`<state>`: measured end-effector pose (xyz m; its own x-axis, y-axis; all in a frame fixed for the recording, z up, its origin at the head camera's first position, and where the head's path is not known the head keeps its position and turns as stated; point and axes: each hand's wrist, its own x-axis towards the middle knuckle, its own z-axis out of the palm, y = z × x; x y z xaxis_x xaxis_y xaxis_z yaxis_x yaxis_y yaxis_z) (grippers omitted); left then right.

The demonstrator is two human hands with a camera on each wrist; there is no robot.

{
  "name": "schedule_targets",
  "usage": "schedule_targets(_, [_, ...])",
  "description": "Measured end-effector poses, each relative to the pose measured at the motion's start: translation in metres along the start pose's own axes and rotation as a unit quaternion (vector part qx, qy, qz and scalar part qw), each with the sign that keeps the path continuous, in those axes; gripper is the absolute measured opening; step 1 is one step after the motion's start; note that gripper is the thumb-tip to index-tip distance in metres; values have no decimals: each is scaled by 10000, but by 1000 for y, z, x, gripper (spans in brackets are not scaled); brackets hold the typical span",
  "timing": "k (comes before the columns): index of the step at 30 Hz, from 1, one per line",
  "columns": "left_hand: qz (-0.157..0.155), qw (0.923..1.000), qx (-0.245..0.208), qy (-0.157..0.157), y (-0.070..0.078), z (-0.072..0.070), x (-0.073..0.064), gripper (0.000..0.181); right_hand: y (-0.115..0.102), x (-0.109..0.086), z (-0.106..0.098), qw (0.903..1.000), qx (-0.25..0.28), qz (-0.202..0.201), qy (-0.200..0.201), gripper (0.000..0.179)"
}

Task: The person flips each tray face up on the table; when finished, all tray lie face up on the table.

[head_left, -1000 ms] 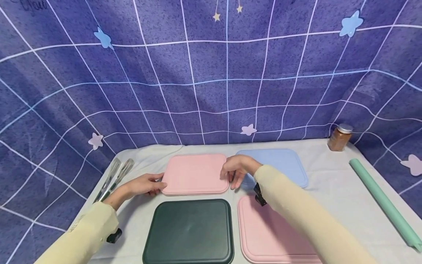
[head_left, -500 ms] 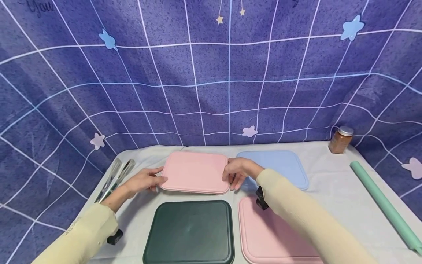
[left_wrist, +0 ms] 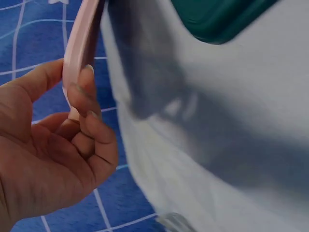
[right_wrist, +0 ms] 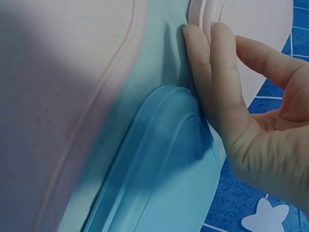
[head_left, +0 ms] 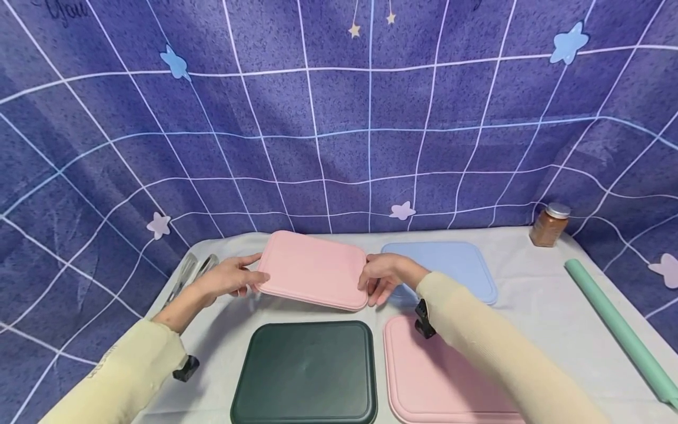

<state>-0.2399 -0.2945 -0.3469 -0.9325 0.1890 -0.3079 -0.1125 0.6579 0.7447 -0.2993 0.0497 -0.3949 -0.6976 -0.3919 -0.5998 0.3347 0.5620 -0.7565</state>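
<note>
A pink rectangular board (head_left: 312, 268) with rounded corners and a grooved rim is tilted, its left end raised above the cloth and its right end lower. My left hand (head_left: 228, 278) pinches the left edge, and in the left wrist view the fingertips curl under the pink board (left_wrist: 75, 53). At the right edge, my right hand (head_left: 384, 275) holds the board between thumb and fingers. Part of that grip is hidden in the head view. Behind the right hand lies a light blue board (head_left: 447, 265). A dark green board (head_left: 307, 371) lies in front of the raised one.
Another pink board (head_left: 439, 383) lies under the right forearm. Metal tongs (head_left: 185, 274) lie at the left edge of the white-clothed table (head_left: 529, 282). A brown-filled jar (head_left: 549, 227) and a rolled green sheet (head_left: 617, 327) are at the right. A blue curtain (head_left: 339, 147) hangs behind.
My left hand has lifted the left end of the pink board, which lay flat a second ago. My right hand has stayed nearly in place at the right edge.
</note>
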Motion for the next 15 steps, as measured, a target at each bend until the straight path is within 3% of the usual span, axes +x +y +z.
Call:
schedule_targets(6, [34,9999,86,132,19,-1,-7,86,0,-1,1,10000,28,-26,-49,60])
schedule_targets(11, [95,9997,89,220,30,1,-10,87,2,-2,0,9999,-70,-35,-79,51])
schedule_targets(15, [221,9992,-23,337,36,4,-11,86,-4,-7,0,9986,-520,62,20,45])
